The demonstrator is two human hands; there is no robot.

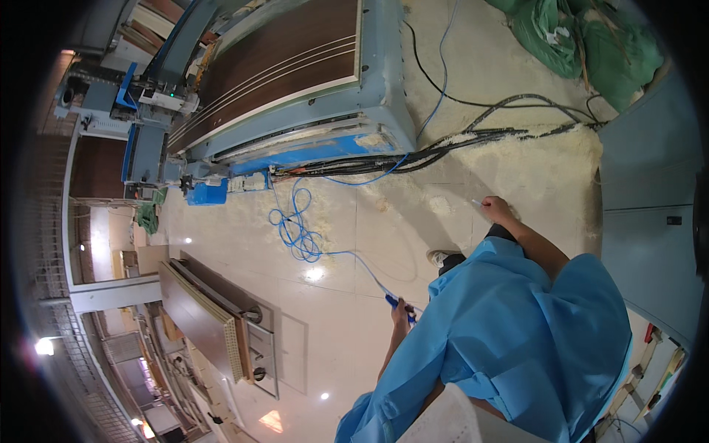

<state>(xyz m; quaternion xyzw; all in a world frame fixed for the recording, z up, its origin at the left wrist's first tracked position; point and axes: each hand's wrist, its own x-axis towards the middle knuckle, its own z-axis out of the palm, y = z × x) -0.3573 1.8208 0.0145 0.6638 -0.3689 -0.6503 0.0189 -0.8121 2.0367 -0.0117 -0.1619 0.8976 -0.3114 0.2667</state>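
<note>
Low in the middle, my left hand (401, 316) is closed around a blue air blow gun (391, 300). A thin blue hose (362, 262) leads from the gun to a loose tangle on the floor. Farther right, my right hand (499, 210) is held out over the floor, its fingers closed on a small thin white stick (478, 203). What kind of stick it is, I cannot make out. Below my hands are a blue apron (502, 310) that I wear and one of my shoes (437, 258).
A large blue-grey cutting machine (391, 96) bears a grooved dark brown panel (295, 66). Black cables (458, 144) cross the dusty floor. Stacked boards (199, 317) lie on a cart at left. A grey cabinet (650, 199) stands right; green sacks (613, 52) lie beyond.
</note>
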